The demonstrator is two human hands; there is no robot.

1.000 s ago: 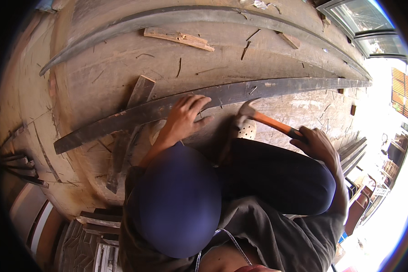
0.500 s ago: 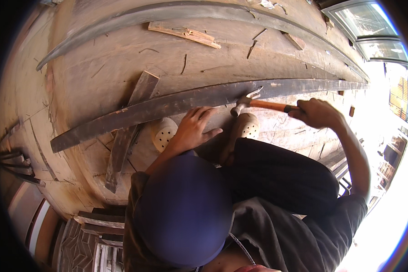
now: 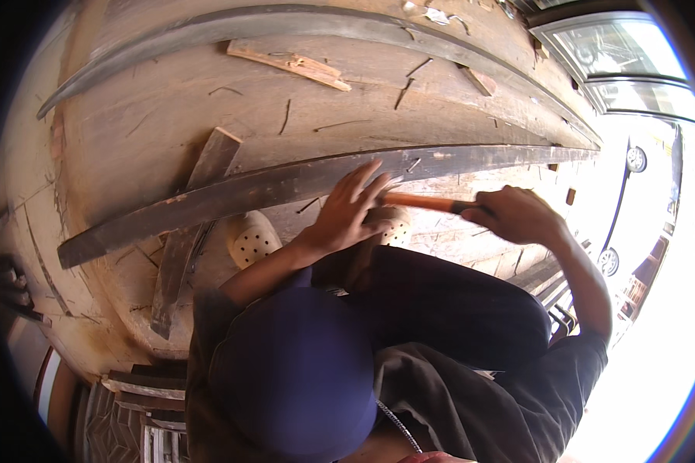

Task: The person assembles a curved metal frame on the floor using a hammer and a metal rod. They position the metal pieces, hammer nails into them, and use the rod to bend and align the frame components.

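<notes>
My right hand (image 3: 520, 216) is closed round the orange and black handle of a claw hammer (image 3: 428, 202). Its head lies just beyond my left fingers, which hide most of it, and looks blurred. My left hand (image 3: 344, 208) is open, fingers spread, reaching to the near edge of a long dark wooden plank (image 3: 270, 183). Whether the fingertips touch the plank I cannot tell. A nail (image 3: 414, 164) shows on the plank, slightly tilted, right of my left fingertips and apart from the hammer.
A shorter board (image 3: 215, 157) crosses beneath the plank on the left. Beyond lie a splintered wood piece (image 3: 289, 65), loose nails (image 3: 403, 92) and a long grey curved strip (image 3: 247, 25). My light clogs (image 3: 253, 239) rest close to the plank. Stacked wood (image 3: 143, 382) stands at lower left.
The hammer's claw has moved off the nail, toward me and my left hand. My left hand has moved forward and right, its fingers now more spread. The whole view has shifted slightly.
</notes>
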